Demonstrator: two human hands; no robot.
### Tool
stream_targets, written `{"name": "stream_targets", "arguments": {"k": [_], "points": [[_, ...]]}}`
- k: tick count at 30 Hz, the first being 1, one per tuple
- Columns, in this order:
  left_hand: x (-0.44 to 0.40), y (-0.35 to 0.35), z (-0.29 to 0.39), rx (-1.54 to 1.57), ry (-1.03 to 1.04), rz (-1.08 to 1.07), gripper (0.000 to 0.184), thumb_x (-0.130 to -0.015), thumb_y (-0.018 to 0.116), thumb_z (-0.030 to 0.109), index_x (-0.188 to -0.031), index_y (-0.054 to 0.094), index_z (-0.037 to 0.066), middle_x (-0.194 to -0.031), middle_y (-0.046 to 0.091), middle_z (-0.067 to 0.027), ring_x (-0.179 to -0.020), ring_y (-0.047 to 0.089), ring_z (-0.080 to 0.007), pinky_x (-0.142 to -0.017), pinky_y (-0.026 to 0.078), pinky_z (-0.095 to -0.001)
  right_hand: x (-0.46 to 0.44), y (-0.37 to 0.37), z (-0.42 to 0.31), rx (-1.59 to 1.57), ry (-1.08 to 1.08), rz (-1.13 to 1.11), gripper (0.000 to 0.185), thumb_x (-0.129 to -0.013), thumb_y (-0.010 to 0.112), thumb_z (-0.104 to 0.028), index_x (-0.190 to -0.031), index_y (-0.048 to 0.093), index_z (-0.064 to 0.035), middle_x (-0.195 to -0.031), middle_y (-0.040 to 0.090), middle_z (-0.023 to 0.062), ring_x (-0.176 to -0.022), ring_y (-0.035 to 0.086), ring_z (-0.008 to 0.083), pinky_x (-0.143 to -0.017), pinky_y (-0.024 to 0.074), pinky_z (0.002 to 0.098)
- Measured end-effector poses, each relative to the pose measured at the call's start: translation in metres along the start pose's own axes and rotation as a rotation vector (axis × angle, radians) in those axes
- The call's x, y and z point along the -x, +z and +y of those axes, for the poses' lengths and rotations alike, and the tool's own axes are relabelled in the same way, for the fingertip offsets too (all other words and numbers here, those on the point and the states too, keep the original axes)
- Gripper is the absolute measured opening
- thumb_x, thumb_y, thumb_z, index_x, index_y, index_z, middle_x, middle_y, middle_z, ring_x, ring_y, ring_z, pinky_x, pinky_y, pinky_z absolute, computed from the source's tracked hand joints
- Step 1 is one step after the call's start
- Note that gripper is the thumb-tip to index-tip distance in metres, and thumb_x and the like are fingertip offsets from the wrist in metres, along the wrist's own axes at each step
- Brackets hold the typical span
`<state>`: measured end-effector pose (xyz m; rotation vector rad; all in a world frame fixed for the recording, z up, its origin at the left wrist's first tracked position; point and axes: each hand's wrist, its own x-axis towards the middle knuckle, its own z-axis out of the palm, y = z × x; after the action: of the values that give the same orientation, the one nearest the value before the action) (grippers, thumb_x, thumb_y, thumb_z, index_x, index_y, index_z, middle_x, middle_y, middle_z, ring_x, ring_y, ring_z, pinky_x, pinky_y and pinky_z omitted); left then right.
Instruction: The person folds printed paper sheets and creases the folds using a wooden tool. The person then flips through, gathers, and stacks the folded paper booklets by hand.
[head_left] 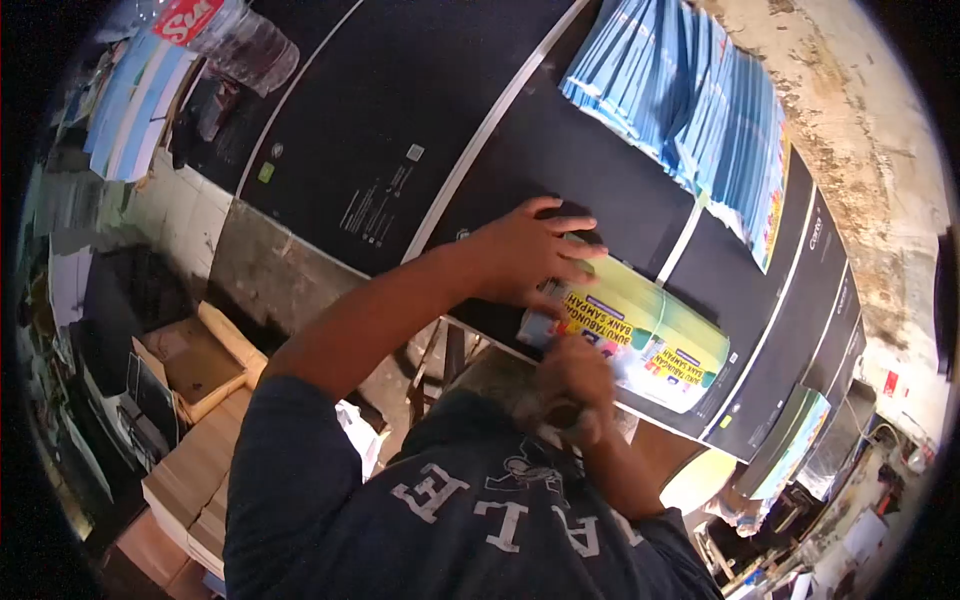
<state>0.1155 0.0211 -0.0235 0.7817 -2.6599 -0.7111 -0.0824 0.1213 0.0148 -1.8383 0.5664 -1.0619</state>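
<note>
Two covers (690, 362) read "BUKU TABUNGAN BANK SAMPAH".

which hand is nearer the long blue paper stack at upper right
Left. In the picture, the left hand is below and left of the blue paper stack; the right hand is farther down, close to the shirt.

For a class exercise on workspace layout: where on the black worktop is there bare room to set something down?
The broadest bare patch of worktop lies between the bottle and the left hand; a smaller one lies between that hand and the blue booklets. It is crowded around the near edge, by the right hand and yellow booklets.
</note>
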Motion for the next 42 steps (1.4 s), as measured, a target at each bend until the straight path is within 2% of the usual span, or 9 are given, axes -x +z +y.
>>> {"name": "stream_targets", "arguments": {"k": [3, 14, 17, 22, 25, 28, 30, 36, 42], "points": [[0.0, -0.009, 0.002, 0.011, -0.008, -0.016, 0.053, -0.087, 0.06, 0.062, -0.128, 0.065, 0.03, -0.155, 0.043, -0.0008, -0.147, 0.03, -0.0296, -0.116, 0.018, -0.0619, -0.001, 0.007, -0.005, 0.032, -0.001, -0.07, 0.028, -0.081, 0.058, -0.036, -0.071, 0.061, -0.0099, -0.072, 0.063, 0.0071, -0.066, 0.061, 0.0286, -0.064, 0.0477, 0.0389], [-0.008, -0.013, -0.002, -0.005, 0.02, -0.023, 0.037, -0.09, 0.064, 0.048, -0.123, 0.067, 0.032, -0.152, 0.047, 0.0028, -0.146, 0.034, -0.0277, -0.113, 0.024, -0.0616, -0.006, 0.011, -0.007, 0.005, -0.02, -0.036, 0.041, -0.092, 0.044, -0.038, -0.068, 0.058, -0.0085, -0.068, 0.06, 0.0086, -0.059, 0.058, 0.028, -0.063, 0.0432, 0.039], [-0.002, -0.009, -0.001, 0.03, -0.028, -0.031, 0.038, -0.089, 0.064, 0.049, -0.122, 0.068, 0.03, -0.152, 0.047, 0.0026, -0.146, 0.034, -0.0273, -0.113, 0.024, -0.0613, 0.0, 0.018, -0.017, -0.293, 0.246, -0.042, 0.031, -0.085, 0.049, -0.037, -0.072, 0.061, -0.0115, -0.07, 0.058, 0.0088, -0.061, 0.054, 0.0334, -0.063, 0.0408, 0.0435], [-0.007, -0.011, 0.0, 0.019, -0.039, -0.052, 0.04, -0.087, 0.067, 0.05, -0.119, 0.07, 0.027, -0.15, 0.049, 0.0014, -0.146, 0.033, -0.0258, -0.114, 0.022, -0.0613, -0.023, 0.014, 0.001, -0.136, 0.013, -0.065, 0.027, -0.083, 0.052, -0.033, -0.074, 0.062, -0.0098, -0.073, 0.061, 0.0099, -0.066, 0.058, 0.0346, -0.068, 0.0436, 0.0451], [-0.01, -0.017, 0.005, -0.06, -0.041, -0.068, 0.041, -0.086, 0.069, 0.048, -0.12, 0.07, 0.026, -0.15, 0.049, 0.0022, -0.146, 0.033, -0.0241, -0.115, 0.022, -0.059, 0.026, -0.011, -0.012, -0.058, 0.28, 0.183, 0.032, -0.088, 0.051, -0.033, -0.075, 0.061, -0.0061, -0.073, 0.062, 0.0107, -0.065, 0.059, 0.0323, -0.067, 0.0446, 0.0448], [-0.007, -0.017, 0.009, -0.084, -0.084, -0.085, 0.041, -0.084, 0.071, 0.045, -0.12, 0.069, 0.025, -0.149, 0.049, 0.0019, -0.147, 0.032, -0.023, -0.116, 0.022, -0.057, 0.036, -0.061, -0.035, -0.313, 0.075, 0.368, 0.05, -0.093, 0.047, -0.044, -0.066, 0.057, -0.0031, -0.067, 0.061, 0.012, -0.064, 0.059, 0.0302, -0.064, 0.0458, 0.042], [-0.014, -0.022, 0.021, -0.079, -0.076, -0.103, 0.041, -0.084, 0.072, 0.043, -0.12, 0.069, 0.024, -0.149, 0.049, 0.001, -0.147, 0.031, -0.0232, -0.116, 0.022, -0.0571, 0.054, -0.05, -0.018, -0.076, 0.258, 0.531, 0.06, -0.096, 0.044, -0.048, -0.06, 0.054, -0.0017, -0.062, 0.058, 0.0118, -0.062, 0.057, 0.0291, -0.063, 0.0456, 0.0404], [-0.057, -0.035, 0.046, -0.196, -0.041, -0.144, 0.052, -0.08, 0.076, 0.034, -0.129, 0.064, 0.022, -0.153, 0.045, -0.0032, -0.147, 0.03, -0.0279, -0.115, 0.024, -0.0564, 0.06, -0.063, -0.029, -0.397, 0.3, 0.362, 0.028, -0.095, 0.056, -0.02, -0.077, 0.061, 0.0014, -0.086, 0.064, 0.0167, -0.081, 0.059, 0.0266, -0.071, 0.047, 0.0405], [-0.067, -0.035, 0.048, -0.121, 0.036, -0.382, 0.065, -0.077, 0.079, 0.027, -0.138, 0.058, 0.028, -0.159, 0.038, 0.0003, -0.149, 0.026, -0.0283, -0.115, 0.025, -0.0548, 0.076, -0.046, -0.025, -0.3, 0.167, 0.497, 0.06, -0.102, 0.041, -0.049, -0.076, 0.061, 0.0019, -0.076, 0.062, 0.0171, -0.079, 0.058, 0.0281, -0.075, 0.0457, 0.0431]]}}
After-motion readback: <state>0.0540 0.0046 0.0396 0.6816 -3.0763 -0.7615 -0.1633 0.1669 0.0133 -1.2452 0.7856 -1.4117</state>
